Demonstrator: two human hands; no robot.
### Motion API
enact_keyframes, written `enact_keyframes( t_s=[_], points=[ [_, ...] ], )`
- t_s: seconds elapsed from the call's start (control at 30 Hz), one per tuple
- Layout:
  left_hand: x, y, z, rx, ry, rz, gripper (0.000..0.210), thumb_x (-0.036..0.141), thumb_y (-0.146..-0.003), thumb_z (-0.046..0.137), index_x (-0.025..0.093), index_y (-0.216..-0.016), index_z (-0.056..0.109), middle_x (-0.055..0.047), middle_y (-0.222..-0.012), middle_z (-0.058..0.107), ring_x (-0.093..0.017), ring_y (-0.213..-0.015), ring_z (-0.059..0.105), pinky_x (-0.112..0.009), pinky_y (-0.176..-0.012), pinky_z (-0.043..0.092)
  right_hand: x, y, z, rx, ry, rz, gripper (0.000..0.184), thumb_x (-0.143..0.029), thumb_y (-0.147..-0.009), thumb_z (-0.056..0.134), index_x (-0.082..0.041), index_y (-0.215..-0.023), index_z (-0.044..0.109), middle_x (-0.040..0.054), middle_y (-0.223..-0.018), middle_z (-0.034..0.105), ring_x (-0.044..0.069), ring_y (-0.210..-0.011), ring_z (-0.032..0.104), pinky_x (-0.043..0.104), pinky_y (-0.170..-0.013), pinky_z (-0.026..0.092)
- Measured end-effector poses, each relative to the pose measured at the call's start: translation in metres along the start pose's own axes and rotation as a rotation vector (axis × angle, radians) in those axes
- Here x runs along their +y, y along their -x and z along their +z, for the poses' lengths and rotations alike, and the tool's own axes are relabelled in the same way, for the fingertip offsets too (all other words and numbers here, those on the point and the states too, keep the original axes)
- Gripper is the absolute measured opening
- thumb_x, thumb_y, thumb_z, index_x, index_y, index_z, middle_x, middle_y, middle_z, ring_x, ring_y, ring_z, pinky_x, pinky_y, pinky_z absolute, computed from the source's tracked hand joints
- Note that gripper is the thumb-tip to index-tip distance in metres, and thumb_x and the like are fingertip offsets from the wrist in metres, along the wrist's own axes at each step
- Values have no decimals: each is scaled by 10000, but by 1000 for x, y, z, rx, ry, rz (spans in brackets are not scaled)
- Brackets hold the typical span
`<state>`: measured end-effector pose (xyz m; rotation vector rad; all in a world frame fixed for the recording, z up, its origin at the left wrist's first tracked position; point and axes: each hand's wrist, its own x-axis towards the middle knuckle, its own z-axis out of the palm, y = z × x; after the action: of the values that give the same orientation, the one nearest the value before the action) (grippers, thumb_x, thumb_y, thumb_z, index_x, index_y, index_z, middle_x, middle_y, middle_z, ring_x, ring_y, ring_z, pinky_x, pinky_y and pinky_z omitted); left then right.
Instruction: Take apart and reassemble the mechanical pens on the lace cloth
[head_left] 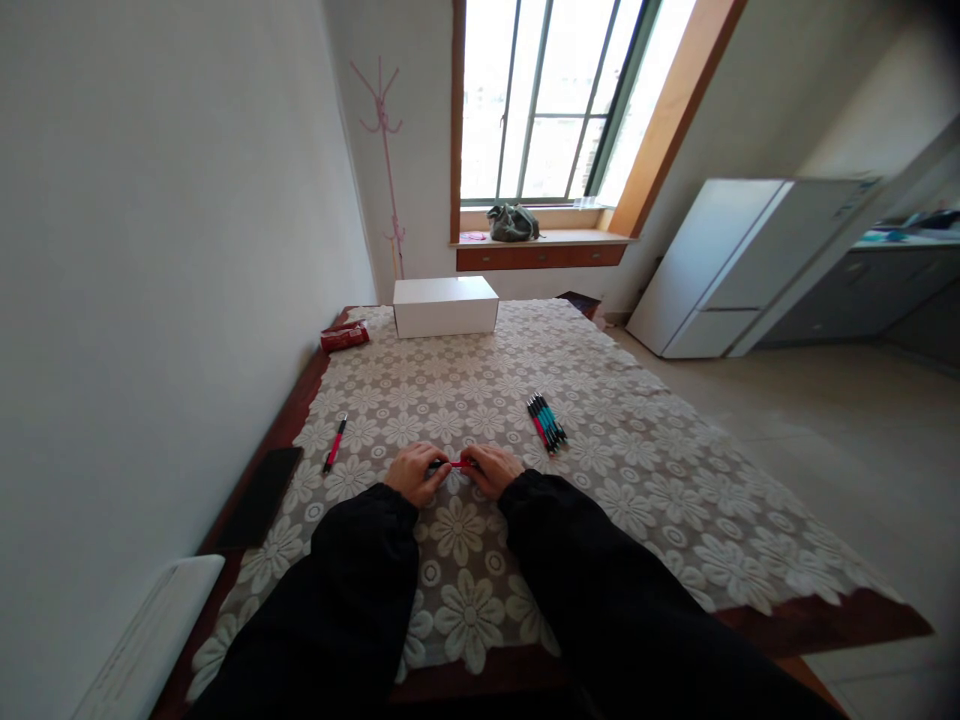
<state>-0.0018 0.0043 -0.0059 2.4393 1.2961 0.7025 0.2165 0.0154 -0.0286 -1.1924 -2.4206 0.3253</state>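
Between my two hands, low over the flowered tablecloth (pixel 457 530), is a red and black pen (pixel 457 464). My left hand (pixel 417 474) pinches its black end, and my right hand (pixel 489 469) pinches the red part; the fingers hide much of it. Another red and black pen (pixel 335 445) lies by itself to the left. Right of my hands, several pens (pixel 547 423) with red, black and teal barrels lie side by side in a row.
A white box (pixel 445 307) stands at the table's far end, with a red packet (pixel 345 336) to its left. Along the left edge lie a dark flat object (pixel 262 497) and a white appliance-like object (pixel 154 640). The wall runs close on that side.
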Motion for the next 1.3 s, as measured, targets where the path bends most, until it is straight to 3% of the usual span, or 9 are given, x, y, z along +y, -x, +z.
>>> enact_keyframes(
  t_s=[0.2, 0.4, 1.3],
  points=[
    [1, 0, -1, -32, 6, -18, 270, 405, -907, 472, 215, -885, 663, -57, -971, 680, -202, -981, 586, -320, -889, 443, -2, 0, -2, 32, 53, -99, 175, -325, -943, 513, -225, -1038, 620, 51, -950, 621, 173, -904, 573, 275, -802, 437],
    [5, 0, -4, -6, -3, -26, 275, 383, -920, 449, 212, -875, 660, -54, -955, 684, -197, -972, 589, -315, -886, 441, -5, 1, -5, 53, 86, -103, 202, -376, -944, 508, -216, -956, 631, 47, -904, 595, 175, -891, 554, 280, -793, 435],
    [2, 1, -3, 86, -44, -257, 139, 226, -801, 559, 207, -926, 617, -56, -955, 661, -220, -991, 574, -365, -917, 419, 4, 0, -2, 117, 103, 161, 179, -317, -926, 529, -268, -998, 686, 50, -978, 622, 197, -989, 554, 313, -868, 415]
  ],
)
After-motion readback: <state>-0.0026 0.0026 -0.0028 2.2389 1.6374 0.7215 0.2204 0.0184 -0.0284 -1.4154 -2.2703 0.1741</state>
